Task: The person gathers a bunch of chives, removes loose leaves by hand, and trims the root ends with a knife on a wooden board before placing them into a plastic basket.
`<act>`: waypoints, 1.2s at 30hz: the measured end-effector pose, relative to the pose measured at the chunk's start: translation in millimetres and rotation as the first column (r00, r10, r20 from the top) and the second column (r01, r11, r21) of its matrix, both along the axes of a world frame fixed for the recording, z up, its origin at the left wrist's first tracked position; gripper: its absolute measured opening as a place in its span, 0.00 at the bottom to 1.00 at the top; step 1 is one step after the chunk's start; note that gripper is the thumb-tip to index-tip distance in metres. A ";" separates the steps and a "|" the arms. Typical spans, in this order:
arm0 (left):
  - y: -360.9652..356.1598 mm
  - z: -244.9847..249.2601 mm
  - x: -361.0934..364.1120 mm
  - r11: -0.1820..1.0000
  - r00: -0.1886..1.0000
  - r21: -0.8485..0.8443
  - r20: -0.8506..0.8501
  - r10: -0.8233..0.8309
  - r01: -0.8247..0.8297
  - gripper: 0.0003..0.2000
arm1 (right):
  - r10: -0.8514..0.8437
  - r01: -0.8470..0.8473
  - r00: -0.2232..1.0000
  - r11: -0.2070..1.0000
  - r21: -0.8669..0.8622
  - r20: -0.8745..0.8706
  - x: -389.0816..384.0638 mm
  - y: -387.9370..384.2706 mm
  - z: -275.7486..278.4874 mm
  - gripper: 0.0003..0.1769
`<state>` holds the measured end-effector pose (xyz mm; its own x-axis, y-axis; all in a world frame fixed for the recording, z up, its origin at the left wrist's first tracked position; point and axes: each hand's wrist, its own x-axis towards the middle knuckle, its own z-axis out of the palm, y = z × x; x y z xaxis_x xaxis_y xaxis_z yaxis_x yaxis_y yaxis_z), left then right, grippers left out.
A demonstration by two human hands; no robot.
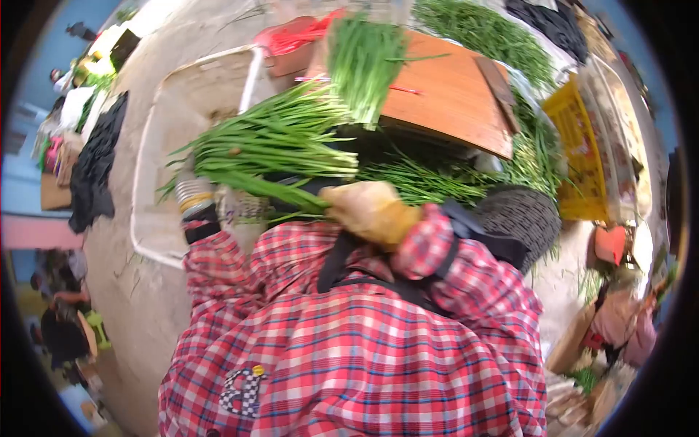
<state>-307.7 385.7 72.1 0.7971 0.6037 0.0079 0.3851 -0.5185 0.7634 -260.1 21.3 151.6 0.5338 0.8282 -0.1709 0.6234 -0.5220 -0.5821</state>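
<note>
A large bunch of long green stalks point(269, 138) lies across my gloved left hand point(193, 191), its pale cut ends pointing right. The bunch hides most of that hand's fingers. My right hand point(371, 211), in a yellowish glove, is closed at the lower edge of the bunch, around the ends of a few stalks point(291, 195) that hang below the rest. Another bunch point(364, 65) rests on the left part of an orange-brown board point(451, 87), just beyond the held one. Loose stalks point(429, 182) lie under the board's near edge.
To the left stands a white plastic tub point(153, 146). A red basin with a red bag point(291, 44) is behind it. More greens point(488, 36) are piled at the back right, near a yellow crate point(575, 146). Other people are at the far left and lower right edges.
</note>
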 end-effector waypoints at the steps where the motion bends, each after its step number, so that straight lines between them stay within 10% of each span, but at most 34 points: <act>1: 14.8 -28.0 1.3 0.998 0.998 0.022 0.014 0.054 -0.055 0.22 | 0.005 -0.005 1.000 1.000 0.025 0.001 4.6 -15.8 4.0 0.10; 2: -8.8 -11.2 4.0 0.946 0.975 -0.324 0.215 0.061 0.012 0.19 | 0.003 -0.003 1.000 0.999 0.046 0.003 10.3 -33.2 7.1 0.09; 4: 11.0 -32.2 6.7 0.918 0.971 -0.389 0.183 0.156 -0.074 0.16 | -0.055 0.037 0.991 0.990 0.139 0.124 18.7 -72.5 15.6 0.11; 8: 10.0 -25.9 3.5 0.917 0.961 -0.391 0.216 0.170 -0.075 0.16 | -0.091 0.182 0.958 0.924 -0.336 0.271 49.5 -159.5 10.6 0.12; 10: 13.7 -24.6 15.1 0.243 0.764 -0.970 0.159 0.625 0.004 0.15 | -0.016 0.323 0.816 0.842 -0.432 0.578 66.5 -208.3 -28.5 0.14; 14: 33.8 -55.9 12.3 0.136 0.813 -0.990 0.113 0.571 0.041 0.13 | -0.303 0.396 0.820 0.913 -0.100 0.485 65.3 -153.9 -22.7 0.17; 15: 31.7 -67.8 5.8 0.760 0.940 -0.643 0.191 0.281 -0.097 0.13 | -0.295 0.281 0.885 0.955 0.093 0.360 58.2 -126.6 -24.9 0.18; 16: 26.0 -62.5 2.8 0.762 0.942 -0.640 0.190 0.278 -0.096 0.13 | -0.238 0.194 0.953 0.954 0.229 0.187 43.1 -95.8 -18.0 0.18; 18: 11.1 -46.2 3.6 0.815 0.957 -0.574 0.188 0.223 -0.077 0.14 | -0.004 0.014 0.996 0.993 -0.116 0.092 17.3 -27.0 -4.7 0.20; 19: 21.5 -58.2 8.3 0.434 0.847 -0.893 0.321 0.424 0.121 0.15 | 0.158 -0.110 0.960 0.972 -0.208 0.230 6.5 0.5 -1.7 0.25; 20: 14.9 -50.7 12.9 0.435 0.850 -0.891 0.325 0.414 0.129 0.15 | 0.176 -0.161 0.928 0.984 -0.073 0.329 -0.5 17.4 -32.5 0.38; 22: 0.6 -28.0 11.6 0.407 0.841 -0.913 0.202 0.503 -0.025 0.14 | 0.170 -0.125 0.934 0.980 -0.157 0.315 -4.8 51.8 -50.2 0.33; 23: 7.1 -39.3 9.1 0.718 0.922 -0.684 0.183 0.340 -0.129 0.16 | 0.166 -0.126 0.945 0.980 -0.157 0.282 -4.1 52.0 -57.1 0.28; 26: -7.9 -18.8 11.5 0.577 0.879 -0.812 0.212 0.427 -0.084 0.17 | 0.183 -0.155 0.965 0.976 -0.154 0.188 2.1 36.4 -48.2 0.12; 27: 18.1 -52.8 7.1 0.845 0.945 -0.533 0.255 0.206 -0.040 0.15 | 0.144 -0.107 0.981 0.959 -0.263 0.127 1.8 28.6 -47.4 0.11; 28: 11.1 -41.8 10.7 0.843 0.945 -0.537 0.254 0.205 -0.039 0.15 | 0.141 -0.115 0.987 0.956 -0.269 0.078 1.9 14.0 -54.5 0.11; 30: -0.3 -20.8 18.6 0.141 0.791 -0.990 0.082 0.606 -0.005 0.14 | 0.122 -0.113 0.993 0.923 -0.368 0.000 7.0 -24.3 -59.0 0.12; 33: 3.0 -31.2 19.2 0.127 0.786 -0.992 0.067 0.615 -0.015 0.14 | 0.132 -0.146 0.987 0.515 -0.845 -0.090 36.1 -94.7 -123.2 0.13; 36: 10.6 -44.2 22.6 0.149 0.808 -0.989 0.104 0.580 0.020 0.14 | -0.082 0.154 0.985 0.804 -0.575 0.150 45.7 -111.7 -88.9 0.09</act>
<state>-285.1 396.3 27.9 0.6517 0.5584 -0.5133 -0.1485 0.7576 0.6357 -214.4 -90.4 62.7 0.6659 0.5212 -0.5338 0.5767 -0.8135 -0.0749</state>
